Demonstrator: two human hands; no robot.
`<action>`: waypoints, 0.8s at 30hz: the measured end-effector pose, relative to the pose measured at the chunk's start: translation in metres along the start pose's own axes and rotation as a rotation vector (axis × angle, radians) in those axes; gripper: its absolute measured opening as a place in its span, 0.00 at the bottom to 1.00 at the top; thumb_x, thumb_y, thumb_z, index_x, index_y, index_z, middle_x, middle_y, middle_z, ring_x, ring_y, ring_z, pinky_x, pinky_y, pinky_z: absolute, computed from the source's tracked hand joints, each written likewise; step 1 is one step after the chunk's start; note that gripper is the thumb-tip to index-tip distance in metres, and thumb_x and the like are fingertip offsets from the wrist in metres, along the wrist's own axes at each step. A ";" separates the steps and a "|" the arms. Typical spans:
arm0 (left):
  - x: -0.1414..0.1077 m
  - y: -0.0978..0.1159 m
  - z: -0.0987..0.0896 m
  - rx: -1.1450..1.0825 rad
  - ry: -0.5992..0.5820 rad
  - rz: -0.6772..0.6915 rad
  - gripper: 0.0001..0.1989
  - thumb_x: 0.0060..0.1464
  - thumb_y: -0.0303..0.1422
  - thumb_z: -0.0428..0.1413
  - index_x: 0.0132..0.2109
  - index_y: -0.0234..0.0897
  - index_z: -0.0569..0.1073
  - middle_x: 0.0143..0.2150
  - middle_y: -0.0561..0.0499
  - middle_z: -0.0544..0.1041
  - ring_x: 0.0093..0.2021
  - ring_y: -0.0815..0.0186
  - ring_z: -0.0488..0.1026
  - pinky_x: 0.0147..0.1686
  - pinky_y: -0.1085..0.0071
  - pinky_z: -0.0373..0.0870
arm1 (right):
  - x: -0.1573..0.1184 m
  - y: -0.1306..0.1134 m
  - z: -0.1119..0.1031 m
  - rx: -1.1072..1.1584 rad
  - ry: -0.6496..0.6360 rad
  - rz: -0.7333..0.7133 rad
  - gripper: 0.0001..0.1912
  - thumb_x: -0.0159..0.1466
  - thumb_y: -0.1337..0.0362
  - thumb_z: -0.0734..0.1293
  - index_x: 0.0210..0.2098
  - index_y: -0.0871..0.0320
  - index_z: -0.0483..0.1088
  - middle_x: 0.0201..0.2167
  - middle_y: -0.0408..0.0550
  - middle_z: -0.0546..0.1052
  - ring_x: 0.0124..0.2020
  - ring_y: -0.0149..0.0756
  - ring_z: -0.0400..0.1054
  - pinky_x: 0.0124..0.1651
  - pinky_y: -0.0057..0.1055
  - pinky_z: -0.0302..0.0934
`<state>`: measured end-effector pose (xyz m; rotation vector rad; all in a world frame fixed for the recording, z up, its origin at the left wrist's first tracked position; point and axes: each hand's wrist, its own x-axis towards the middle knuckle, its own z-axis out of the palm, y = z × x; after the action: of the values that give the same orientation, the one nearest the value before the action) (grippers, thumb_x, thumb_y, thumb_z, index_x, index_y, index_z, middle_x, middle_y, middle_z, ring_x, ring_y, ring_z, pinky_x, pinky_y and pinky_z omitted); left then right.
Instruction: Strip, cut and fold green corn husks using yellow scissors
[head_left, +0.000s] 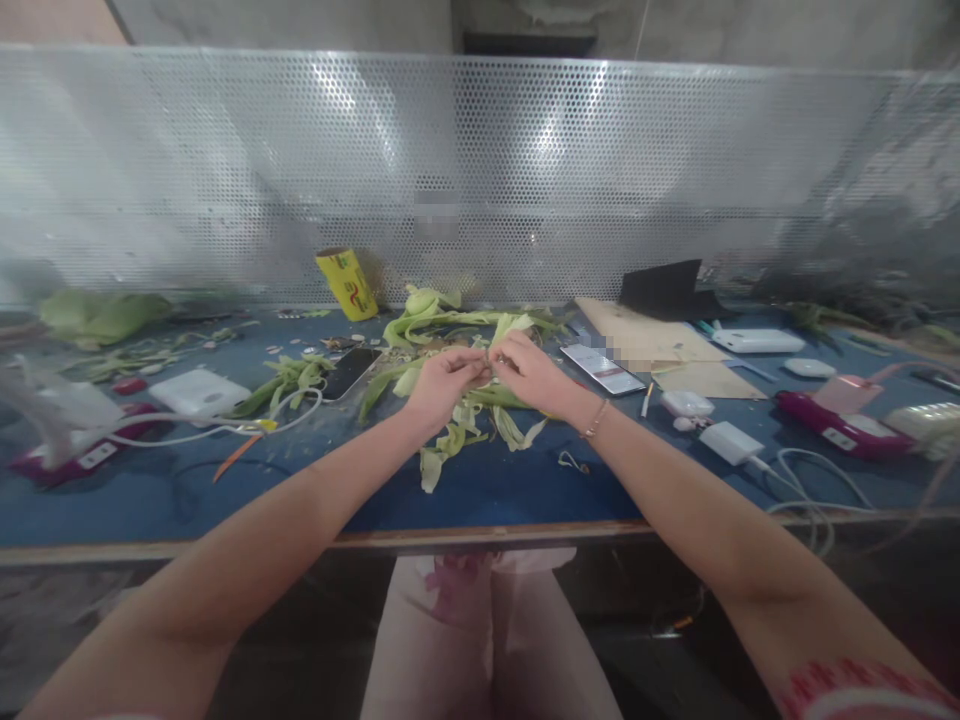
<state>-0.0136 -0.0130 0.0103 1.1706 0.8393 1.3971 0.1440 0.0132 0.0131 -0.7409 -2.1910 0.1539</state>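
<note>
My left hand (448,384) and my right hand (531,368) meet over the middle of the table, fingertips nearly touching. Both are closed in a pinch, and whatever lies between the fingers is too small to make out. Around and beneath them spreads a loose heap of pale green leaves (450,440), some strips curled and hanging toward me. More of the long green leaves (427,328) lie just behind my fingers. A bracelet circles my right wrist.
A perforated metal screen (495,150) closes off the back. A yellow tube (347,284) leans there. Phones (349,374) (602,368) flank the leaves. White chargers (196,392) (731,443) with cables and magenta power strips (840,425) lie at both sides, cardboard (652,340) at right.
</note>
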 end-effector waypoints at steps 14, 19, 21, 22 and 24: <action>0.001 0.002 -0.001 -0.021 0.020 -0.063 0.14 0.34 0.29 0.66 0.32 0.30 0.74 0.27 0.49 0.76 0.28 0.71 0.72 0.36 0.70 0.69 | 0.000 -0.004 0.006 -0.038 0.053 -0.008 0.07 0.64 0.69 0.57 0.31 0.58 0.65 0.35 0.49 0.66 0.38 0.35 0.62 0.45 0.33 0.58; 0.003 0.001 -0.002 -0.054 0.038 -0.062 0.14 0.34 0.27 0.66 0.32 0.31 0.73 0.26 0.51 0.75 0.28 0.71 0.72 0.38 0.70 0.69 | -0.001 -0.010 0.005 -0.059 0.069 -0.058 0.07 0.64 0.69 0.57 0.31 0.58 0.64 0.34 0.49 0.67 0.39 0.36 0.62 0.45 0.34 0.58; 0.002 0.002 -0.002 -0.063 0.032 -0.049 0.14 0.34 0.26 0.65 0.32 0.32 0.73 0.26 0.52 0.75 0.28 0.72 0.72 0.38 0.70 0.69 | -0.002 -0.012 0.006 -0.077 0.094 -0.061 0.07 0.63 0.69 0.57 0.31 0.58 0.64 0.33 0.49 0.67 0.39 0.37 0.63 0.44 0.34 0.59; 0.002 0.002 -0.002 -0.064 0.026 -0.044 0.14 0.34 0.27 0.65 0.32 0.32 0.72 0.26 0.52 0.75 0.29 0.72 0.72 0.39 0.70 0.69 | -0.002 -0.012 0.006 -0.087 0.112 -0.060 0.06 0.63 0.69 0.57 0.31 0.58 0.64 0.33 0.49 0.67 0.38 0.37 0.63 0.44 0.35 0.59; 0.001 0.002 -0.001 -0.058 0.014 -0.038 0.14 0.33 0.27 0.65 0.31 0.32 0.72 0.26 0.52 0.75 0.28 0.72 0.72 0.38 0.70 0.69 | -0.002 -0.012 0.007 -0.104 0.153 -0.055 0.06 0.62 0.69 0.57 0.31 0.57 0.64 0.33 0.49 0.68 0.37 0.37 0.63 0.44 0.34 0.59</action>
<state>-0.0153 -0.0121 0.0123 1.0967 0.8213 1.3912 0.1346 0.0027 0.0111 -0.7252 -2.0828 -0.0437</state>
